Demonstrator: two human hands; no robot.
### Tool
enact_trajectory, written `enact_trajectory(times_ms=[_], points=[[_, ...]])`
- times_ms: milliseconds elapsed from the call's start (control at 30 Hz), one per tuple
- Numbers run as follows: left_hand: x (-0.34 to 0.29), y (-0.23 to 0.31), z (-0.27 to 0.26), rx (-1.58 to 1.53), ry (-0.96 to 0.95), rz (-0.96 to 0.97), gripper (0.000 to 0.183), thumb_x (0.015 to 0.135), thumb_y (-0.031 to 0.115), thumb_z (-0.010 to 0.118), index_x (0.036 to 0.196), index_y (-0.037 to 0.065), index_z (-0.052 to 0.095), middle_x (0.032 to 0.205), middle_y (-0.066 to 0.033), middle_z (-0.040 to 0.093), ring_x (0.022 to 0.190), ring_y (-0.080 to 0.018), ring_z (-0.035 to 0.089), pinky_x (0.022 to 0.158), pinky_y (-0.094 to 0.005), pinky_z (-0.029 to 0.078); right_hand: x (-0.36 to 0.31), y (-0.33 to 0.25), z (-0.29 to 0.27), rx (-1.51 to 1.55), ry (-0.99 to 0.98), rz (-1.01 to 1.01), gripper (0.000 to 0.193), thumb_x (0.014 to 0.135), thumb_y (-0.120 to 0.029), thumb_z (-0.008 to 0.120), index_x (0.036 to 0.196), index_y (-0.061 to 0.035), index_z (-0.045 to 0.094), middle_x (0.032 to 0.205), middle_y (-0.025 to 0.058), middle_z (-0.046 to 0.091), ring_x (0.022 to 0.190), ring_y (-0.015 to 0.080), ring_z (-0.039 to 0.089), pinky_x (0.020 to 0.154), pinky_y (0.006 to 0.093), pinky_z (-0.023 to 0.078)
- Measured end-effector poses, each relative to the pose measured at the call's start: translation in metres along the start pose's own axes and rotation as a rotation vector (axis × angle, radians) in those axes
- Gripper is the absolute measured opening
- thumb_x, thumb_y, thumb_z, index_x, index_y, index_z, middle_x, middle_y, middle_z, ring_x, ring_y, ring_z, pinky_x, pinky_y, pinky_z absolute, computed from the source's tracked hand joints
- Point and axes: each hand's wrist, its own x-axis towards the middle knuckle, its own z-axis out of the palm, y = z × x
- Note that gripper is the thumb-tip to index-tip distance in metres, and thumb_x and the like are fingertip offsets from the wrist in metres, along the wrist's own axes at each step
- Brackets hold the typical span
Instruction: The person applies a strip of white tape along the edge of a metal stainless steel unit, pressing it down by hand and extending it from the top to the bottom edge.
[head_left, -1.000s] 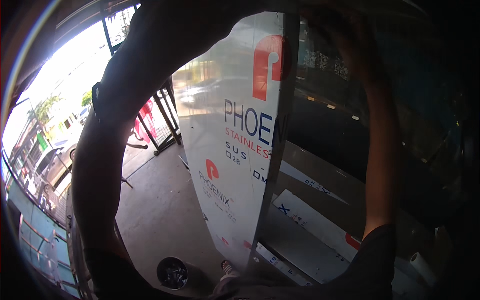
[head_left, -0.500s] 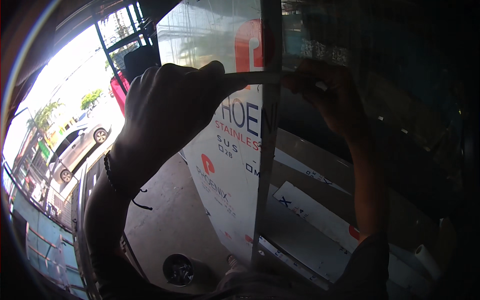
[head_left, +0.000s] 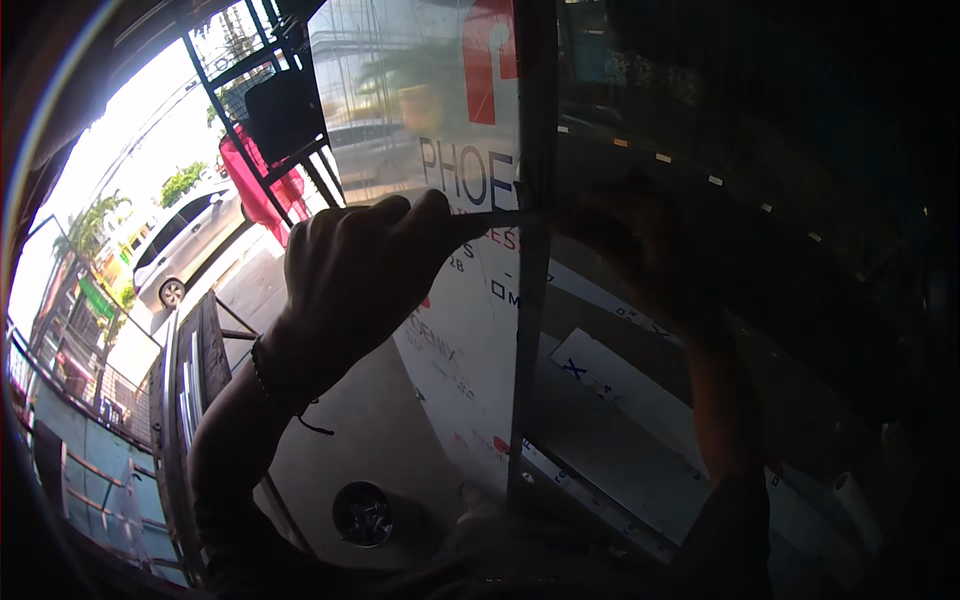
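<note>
A tall upright metal panel [head_left: 450,385], covered with printed film, stands before me with a vertical corner edge at its right. My left hand [head_left: 365,270] is closed on one end of a narrow flat strip [head_left: 500,219], whose material I cannot make out. The strip spans level across the panel's corner edge. On the dark side of that corner, my right hand [head_left: 640,245] is closed at the strip's other end, its fingers deep in shadow. A thin dark bracelet [head_left: 260,370] circles my left wrist.
On the floor stands a round container [head_left: 408,522] with small shiny pieces inside. Flat metal sheets [head_left: 625,385] lie at lower right, near a pale roll [head_left: 855,505]. A long bench [head_left: 208,350] runs along the left. Beyond are a pink cloth [head_left: 270,195] and a silver car [head_left: 185,245].
Both hands have moved down along the panel's corner edge, with the strip still between them. The view has shifted, so the panel's print sits higher. The right side looks darker.
</note>
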Motion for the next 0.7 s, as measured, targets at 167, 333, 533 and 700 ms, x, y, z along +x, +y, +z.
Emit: enact_trajectory(times_ms=[167, 333, 533, 700], points=[[0.01, 0.005, -0.009, 0.01, 0.003, -0.033, 0.022, 0.097, 0.026, 0.073, 0.088, 0.008, 0.065, 0.07, -0.0059, 0.069, 0.05, -0.017, 0.064, 0.044, -0.0338, 0.041, 0.008, -0.002, -0.012, 0.149, 0.043, 0.058, 0.024, 0.103, -0.031, 0.063, 0.101, -0.0133, 0.078, 0.069, 0.0032, 0.062, 0.058, 0.0201, 0.057, 0.073, 0.0351, 0.04], [-0.022, 0.02, 0.016, -0.115, 0.037, -0.028, 0.024, 0.095, 0.028, 0.076, 0.086, 0.009, 0.064, 0.064, -0.0039, 0.062, 0.045, -0.0178, 0.055, 0.042, -0.0355, 0.037, -0.026, 0.004, 0.013, 0.003, 0.017, -0.012, 0.023, 0.102, -0.031, 0.063, 0.1, -0.0141, 0.078, 0.067, 0.0019, 0.06, 0.059, 0.0191, 0.056, 0.072, 0.0343, 0.038], [-0.073, 0.041, 0.052, -0.179, -0.079, -0.028, 0.031, 0.09, 0.032, 0.079, 0.089, 0.007, 0.06, 0.064, -0.0025, 0.062, 0.051, -0.0196, 0.064, 0.042, -0.0347, 0.045, -0.086, 0.006, 0.057, 0.09, -0.073, 0.088, 0.023, 0.098, -0.034, 0.068, 0.092, -0.0141, 0.077, 0.067, 0.0026, 0.062, 0.063, 0.0204, 0.058, 0.075, 0.0363, 0.039], [-0.112, 0.057, 0.068, -0.201, -0.144, -0.036, 0.031, 0.09, 0.032, 0.078, 0.093, 0.008, 0.059, 0.065, -0.0031, 0.057, 0.053, -0.0202, 0.064, 0.043, -0.034, 0.047, -0.121, -0.004, 0.083, 0.115, -0.05, 0.141, 0.024, 0.095, -0.033, 0.071, 0.085, -0.011, 0.075, 0.074, 0.0029, 0.07, 0.065, 0.02, 0.06, 0.078, 0.037, 0.04]])
